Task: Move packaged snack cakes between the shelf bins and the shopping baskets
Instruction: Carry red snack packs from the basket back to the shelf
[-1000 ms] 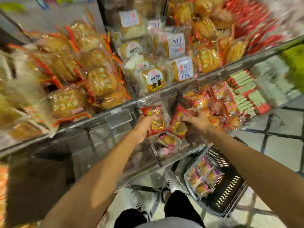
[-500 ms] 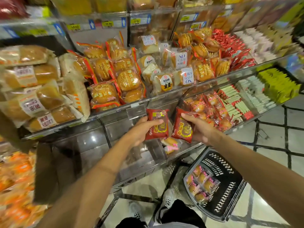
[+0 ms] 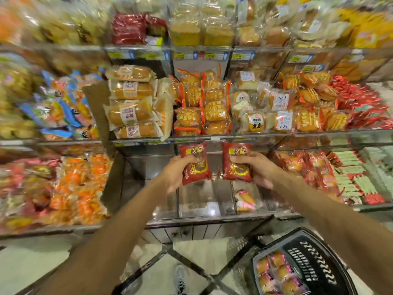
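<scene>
Gripping red cake packets, both hands before blurred, seemingly acrylic shelf bins.

Red snack-cake packets held up before the shelf: 2, one in the left hand, one in the right hand
Hands: 2
Pink-and-yellow packets lying in the clear lower bin: 2 visible, touching one another
Shopping baskets: 1, black, on the floor at lower right
Pink-wrapped cakes in that basket: about 8; blur prevents an exact count
Long bread loaves with white labels, stacked in the middle shelf bin: 4
Round cakes in clear wrap with a yellow-and-white round label: 1 legible
Shoes on the floor: 1
</scene>
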